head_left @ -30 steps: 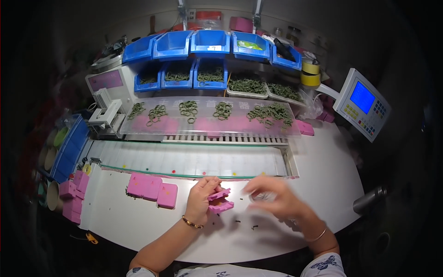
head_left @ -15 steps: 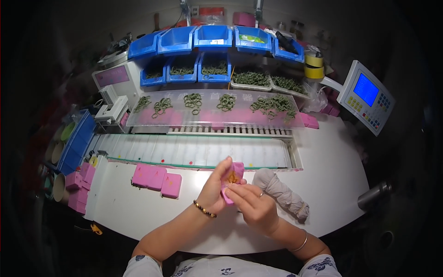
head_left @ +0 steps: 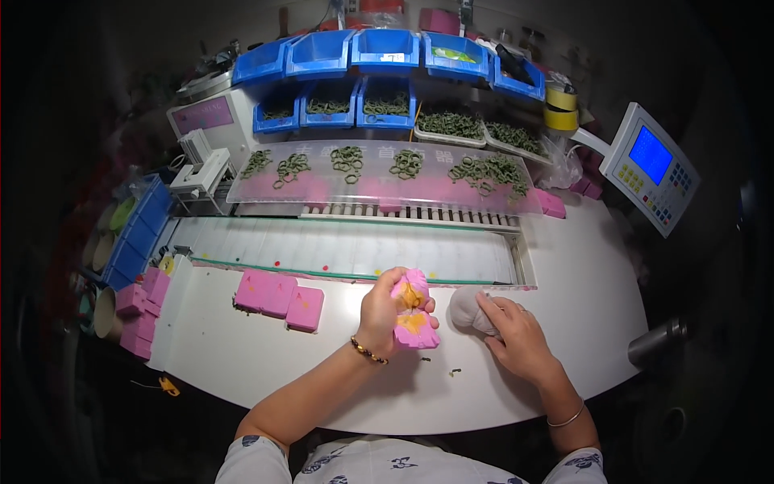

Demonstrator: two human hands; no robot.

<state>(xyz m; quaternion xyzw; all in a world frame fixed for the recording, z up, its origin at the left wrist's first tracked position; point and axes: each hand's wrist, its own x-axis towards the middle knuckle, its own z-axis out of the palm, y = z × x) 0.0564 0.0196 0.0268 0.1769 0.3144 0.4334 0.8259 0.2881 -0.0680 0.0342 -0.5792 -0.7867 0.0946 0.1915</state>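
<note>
My left hand [head_left: 376,315] grips a pink rubber mould [head_left: 417,334] above the white worktop [head_left: 355,395]. The mould is spread apart, its inner faces turned up and stained yellow-orange. To its right, my right hand [head_left: 520,337] is closed on one end of a pale grey cloth bundle [head_left: 465,313] lying on the worktop, hiding much of it. Two small dark bits lie between my forearms. Left of my left hand sit several pink mould blocks [head_left: 266,292].
Behind my hands runs a long white conveyor [head_left: 347,248]. Beyond it, a clear shelf [head_left: 314,194] carries clusters of green rings [head_left: 405,164]. Blue bins [head_left: 327,55] stand in rows at the back. A control panel [head_left: 650,161] stands right, a dark cylinder [head_left: 657,343] at the right edge.
My right hand has left the mould and moved right onto the cloth bundle. In my left hand the mould now lies opened wider. The whole view has shifted slightly.
</note>
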